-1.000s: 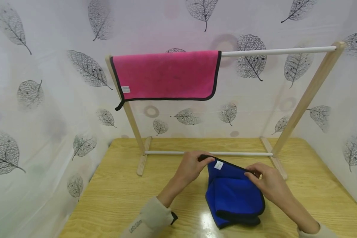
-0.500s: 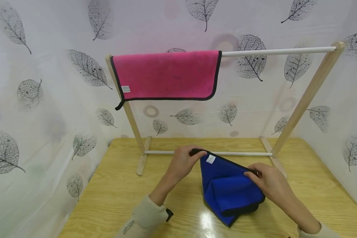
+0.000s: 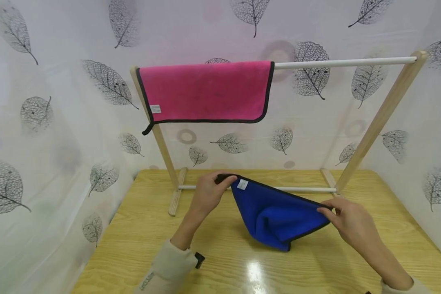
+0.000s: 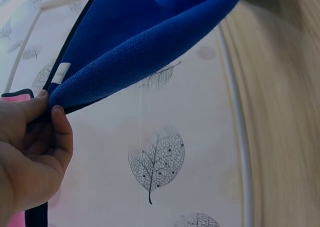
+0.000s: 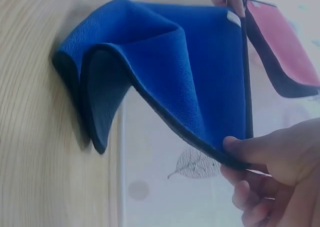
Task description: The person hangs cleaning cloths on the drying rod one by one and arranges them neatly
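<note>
A blue towel (image 3: pixel 275 212) with a black edge hangs between the two hands above the table, its lower part sagging in folds. My left hand (image 3: pixel 208 191) pinches one corner beside a white label (image 3: pixel 242 184); the left wrist view shows thumb and fingers on that corner (image 4: pixel 56 98). My right hand (image 3: pixel 354 222) pinches the other end of the same black edge, and in the right wrist view the thumb presses the corner (image 5: pixel 235 149) against the fingers. The top edge is drawn out, higher at the left. Whether the lowest fold touches the table cannot be told.
Behind the hands stands a rack with a white top bar (image 3: pixel 345 63), wooden posts (image 3: pixel 382 118) and a white lower bar (image 3: pixel 305 189). A pink towel (image 3: pixel 206 93) with black trim hangs over the bar's left part. Leaf-patterned sheeting (image 3: pixel 77 134) surrounds the wooden table (image 3: pixel 139 228).
My left hand has moved left and up with its corner, and my right hand slightly right. The blue towel's top edge has spread wider, and its lower folds have risen and opened out.
</note>
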A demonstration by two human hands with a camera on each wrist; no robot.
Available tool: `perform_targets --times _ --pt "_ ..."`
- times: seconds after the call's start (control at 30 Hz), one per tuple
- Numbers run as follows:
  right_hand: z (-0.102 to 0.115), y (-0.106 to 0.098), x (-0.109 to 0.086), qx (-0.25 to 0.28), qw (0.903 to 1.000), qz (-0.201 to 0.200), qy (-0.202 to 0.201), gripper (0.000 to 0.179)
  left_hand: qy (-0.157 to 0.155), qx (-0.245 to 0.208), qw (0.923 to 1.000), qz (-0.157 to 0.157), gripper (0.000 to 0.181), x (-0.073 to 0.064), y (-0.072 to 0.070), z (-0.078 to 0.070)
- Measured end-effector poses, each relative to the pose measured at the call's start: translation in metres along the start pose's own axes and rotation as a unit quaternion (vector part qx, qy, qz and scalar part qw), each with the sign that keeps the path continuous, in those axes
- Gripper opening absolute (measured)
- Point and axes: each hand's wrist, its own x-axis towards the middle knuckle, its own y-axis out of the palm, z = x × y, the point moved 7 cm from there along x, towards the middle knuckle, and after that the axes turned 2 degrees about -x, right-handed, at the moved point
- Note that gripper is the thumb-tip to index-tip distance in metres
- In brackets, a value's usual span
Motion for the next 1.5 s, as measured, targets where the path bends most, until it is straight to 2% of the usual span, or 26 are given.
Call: perform_targets --times 0.2,0.37,0.47,0.53,0.77,0.93,1.13,1.23,1.3,1.33,1.43,1.5 --pt "-0.009 -0.013 0.001 0.022 0.9996 -0.02 -0.007 0.015 -0.006 0.002 1.0 -0.002 0.02 0.001 -0.007 0.001" --pt "-0.017 -0.027 0.007 0.056 0.9976 -0.005 0.039 0.009 -0.01 0.027 0.9996 0.002 0.02 0.004 -0.007 -0.002" --pt "-0.022 -0.037 0.011 0.068 0.9952 0.011 0.069 0.012 -0.013 0.036 0.9992 0.007 0.02 0.008 -0.005 -0.006" --pt "-0.024 -0.046 0.015 0.063 0.9951 0.006 0.076 0.012 -0.014 0.037 0.9992 0.012 0.02 0.011 -0.003 -0.009" --pt "-0.027 -0.075 0.027 0.03 0.9924 -0.009 0.119 0.017 0.001 0.044 0.9989 0.015 0.02 0.027 0.001 -0.03" --pt "-0.032 -0.088 0.034 0.065 0.9852 -0.005 0.158 0.023 0.001 0.039 0.9992 0.013 0.021 0.037 0.001 -0.047" --pt "-0.037 -0.101 0.038 0.095 0.979 -0.027 0.178 0.025 -0.015 0.009 0.9998 0.005 0.022 0.043 0.005 -0.06" --pt "-0.038 -0.108 0.04 0.123 0.9749 -0.042 0.181 0.022 -0.011 -0.007 0.9999 0.005 0.022 0.046 0.006 -0.066" --pt "-0.039 -0.114 0.042 0.155 0.971 -0.063 0.171 0.013 -0.005 -0.023 0.9997 0.004 0.021 0.048 0.006 -0.07" --pt "-0.038 -0.117 0.044 0.167 0.97 -0.078 0.159 0.017 -0.001 -0.03 0.9995 0.004 0.021 0.05 0.005 -0.073" --pt "-0.037 -0.125 0.048 0.202 0.9656 -0.116 0.115 0.047 0.015 -0.048 0.9987 0.005 0.019 0.054 0.004 -0.083" --pt "-0.038 -0.13 0.05 0.215 0.9627 -0.136 0.093 0.059 0.024 -0.056 0.9981 0.007 0.018 0.056 0.004 -0.09"
